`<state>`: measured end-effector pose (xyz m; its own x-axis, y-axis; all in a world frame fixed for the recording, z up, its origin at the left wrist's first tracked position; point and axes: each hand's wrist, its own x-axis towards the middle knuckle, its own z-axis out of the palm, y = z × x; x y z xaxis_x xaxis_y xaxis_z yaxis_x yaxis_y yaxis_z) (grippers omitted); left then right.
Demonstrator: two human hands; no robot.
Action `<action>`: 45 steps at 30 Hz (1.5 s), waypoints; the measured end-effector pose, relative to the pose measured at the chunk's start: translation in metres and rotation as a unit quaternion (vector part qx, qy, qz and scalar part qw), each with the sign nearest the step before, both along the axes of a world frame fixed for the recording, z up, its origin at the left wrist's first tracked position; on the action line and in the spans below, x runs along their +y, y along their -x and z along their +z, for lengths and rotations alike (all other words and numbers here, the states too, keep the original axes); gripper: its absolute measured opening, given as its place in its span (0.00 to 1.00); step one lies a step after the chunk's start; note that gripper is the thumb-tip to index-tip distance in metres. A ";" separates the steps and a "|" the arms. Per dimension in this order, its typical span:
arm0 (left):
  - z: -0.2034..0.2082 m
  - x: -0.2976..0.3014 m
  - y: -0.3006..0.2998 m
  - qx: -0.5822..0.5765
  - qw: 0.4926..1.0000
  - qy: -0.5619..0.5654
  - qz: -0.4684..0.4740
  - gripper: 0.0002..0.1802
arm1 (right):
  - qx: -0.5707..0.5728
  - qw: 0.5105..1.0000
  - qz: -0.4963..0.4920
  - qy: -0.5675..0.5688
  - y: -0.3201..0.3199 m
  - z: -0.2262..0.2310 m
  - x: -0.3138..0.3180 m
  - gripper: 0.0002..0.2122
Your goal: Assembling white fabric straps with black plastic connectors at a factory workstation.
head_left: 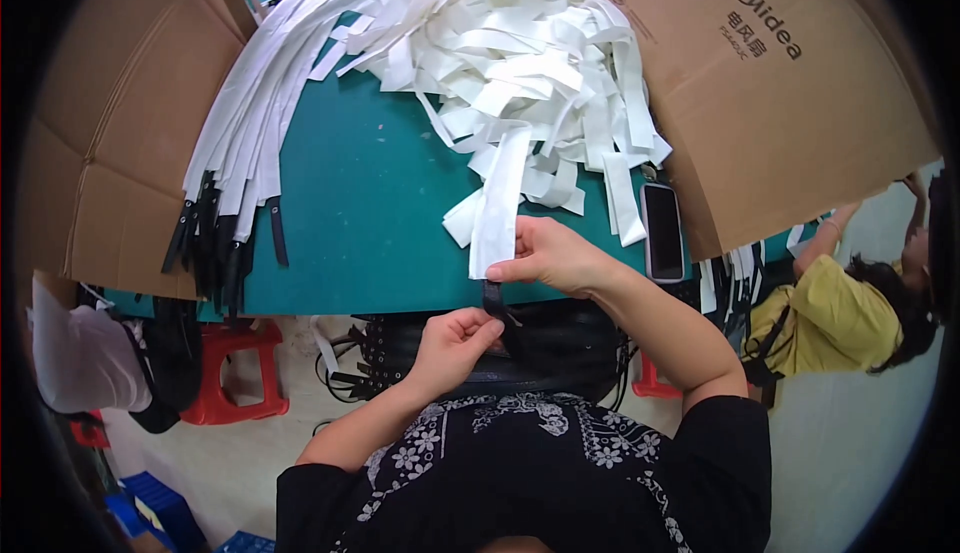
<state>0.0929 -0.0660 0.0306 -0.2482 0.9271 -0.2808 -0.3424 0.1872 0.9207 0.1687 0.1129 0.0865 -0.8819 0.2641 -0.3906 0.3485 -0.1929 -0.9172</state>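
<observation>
In front of me, a white fabric strip (500,198) runs from the big tangled heap of white strips (520,43) to the table's near edge. My right hand (548,253) pinches the strip's near end between thumb and fingers. Just below it, a short black strap (493,301) hangs past the edge. My left hand (458,346) is closed on the lower part of this strap, thumb against fingers. The strap meets the white strip's end; how they are joined cannot be made out. Below lies something dark on my lap, partly hidden by my hands.
A row of white strips with black eyeleted ends (245,153) lies at left on the green table (350,203). Cardboard panels (800,93) stand on both sides. A phone (662,233) lies at right. A red stool (235,373) and people in yellow and pale clothes are nearby.
</observation>
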 end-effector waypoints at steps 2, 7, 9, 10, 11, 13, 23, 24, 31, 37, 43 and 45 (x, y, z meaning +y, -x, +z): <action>0.001 0.001 -0.003 0.019 1.000 -0.004 -0.002 0.09 | -0.007 0.999 0.001 0.039 -0.002 -0.002 0.000 0.15; 0.002 -0.002 0.001 -0.102 0.992 0.010 -0.073 0.12 | 0.013 0.999 -0.008 0.052 -0.008 -0.010 0.011 0.15; -0.001 -0.007 -0.003 -0.099 0.992 0.010 -0.073 0.12 | -0.021 0.998 0.032 0.053 -0.012 -0.014 0.002 0.15; -0.002 -0.008 -0.006 -0.094 0.993 0.006 -0.074 0.12 | -0.016 0.998 0.018 0.060 -0.016 -0.017 -0.003 0.14; -0.003 -0.009 -0.009 -0.095 0.993 0.007 -0.074 0.12 | -0.044 0.997 0.039 0.040 -0.021 -0.021 -0.004 0.13; -0.004 -0.007 -0.016 -0.064 0.995 -0.044 -0.062 0.12 | -0.080 0.995 0.055 0.031 -0.028 -0.020 -0.007 0.11; -0.021 0.030 -0.005 -0.435 0.899 -0.035 -0.037 0.26 | -0.029 0.981 0.142 -0.127 -0.066 -0.024 -0.047 0.11; -0.015 0.035 -0.013 -0.434 0.900 -0.035 0.024 0.21 | -0.011 0.982 0.137 -0.127 -0.070 -0.031 -0.056 0.11; -0.016 0.046 -0.025 -0.381 0.901 -0.141 0.155 0.16 | -0.088 0.993 -0.056 -0.051 -0.131 -0.064 -0.093 0.11; -0.026 0.036 -0.058 -0.409 0.901 -0.120 0.084 0.14 | -0.036 0.991 -0.108 -0.074 -0.124 -0.070 -0.096 0.10; -0.016 0.055 -0.029 -0.386 0.897 -0.177 0.121 0.14 | -0.071 0.965 -0.043 -0.250 -0.159 -0.064 -0.082 0.10; -0.011 0.054 -0.040 -0.371 0.904 -0.173 0.122 0.14 | -0.115 0.969 -0.101 -0.194 -0.145 -0.046 -0.088 0.10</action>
<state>0.1333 -0.0124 0.0193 -0.3193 0.9346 -0.1569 -0.8818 -0.2324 0.4105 0.3137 0.0245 0.0403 -0.6977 0.5890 -0.4078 0.5435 0.0645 -0.8369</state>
